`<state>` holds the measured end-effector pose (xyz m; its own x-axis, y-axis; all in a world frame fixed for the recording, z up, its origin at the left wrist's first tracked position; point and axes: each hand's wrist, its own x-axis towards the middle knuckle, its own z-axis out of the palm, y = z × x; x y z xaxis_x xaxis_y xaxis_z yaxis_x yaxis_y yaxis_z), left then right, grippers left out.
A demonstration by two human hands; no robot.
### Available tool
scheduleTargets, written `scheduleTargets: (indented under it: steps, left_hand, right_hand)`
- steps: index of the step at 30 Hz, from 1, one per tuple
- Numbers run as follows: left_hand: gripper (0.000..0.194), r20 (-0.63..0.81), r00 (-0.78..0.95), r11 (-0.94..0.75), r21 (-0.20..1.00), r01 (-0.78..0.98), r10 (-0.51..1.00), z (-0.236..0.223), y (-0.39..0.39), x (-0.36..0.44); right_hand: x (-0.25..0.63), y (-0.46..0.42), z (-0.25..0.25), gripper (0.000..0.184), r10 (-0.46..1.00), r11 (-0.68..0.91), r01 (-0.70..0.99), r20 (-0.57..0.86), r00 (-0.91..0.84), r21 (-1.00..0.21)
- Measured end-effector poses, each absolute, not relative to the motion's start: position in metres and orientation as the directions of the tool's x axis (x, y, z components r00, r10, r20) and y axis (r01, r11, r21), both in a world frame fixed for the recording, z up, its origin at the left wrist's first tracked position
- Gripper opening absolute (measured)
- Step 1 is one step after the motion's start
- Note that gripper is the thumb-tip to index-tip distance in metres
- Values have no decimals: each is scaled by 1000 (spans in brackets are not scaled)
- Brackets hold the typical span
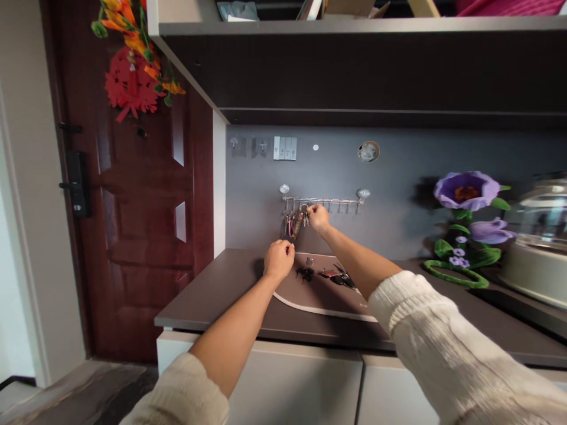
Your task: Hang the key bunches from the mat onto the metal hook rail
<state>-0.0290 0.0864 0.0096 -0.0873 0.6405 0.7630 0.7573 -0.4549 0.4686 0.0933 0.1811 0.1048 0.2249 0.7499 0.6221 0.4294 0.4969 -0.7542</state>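
Note:
A clear hook rail is fixed to the grey back wall, and several sets of keys hang from its left end. My right hand is closed at the rail, its fingertips pinching a bunch of keys by the ring. Beside that bunch hangs a brown key fob. Lower and to the left, my left hand is closed above the counter mat; what its fingers hold, if anything, is hidden. Under my arms, more dark keys and a group of black and red key items lie on the mat.
An overhead cabinet juts out above the counter. On the right stand purple knitted flowers and a clear-domed appliance. Small clear hooks are on the wall; a dark red door is at left.

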Motion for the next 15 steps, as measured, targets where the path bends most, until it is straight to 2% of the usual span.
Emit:
scheduleTargets:
  steps: [9,15]
  left_hand:
    - [26,746,-107,-350,428,834,657,12,84,-28]
    - [27,746,-92,-332,400,854,660,13,83,-28]
  right_hand:
    - [80,198,102,19,727,386,569,619,297,-727]
    - [76,203,98,21,732,336,592,598,325,-733]
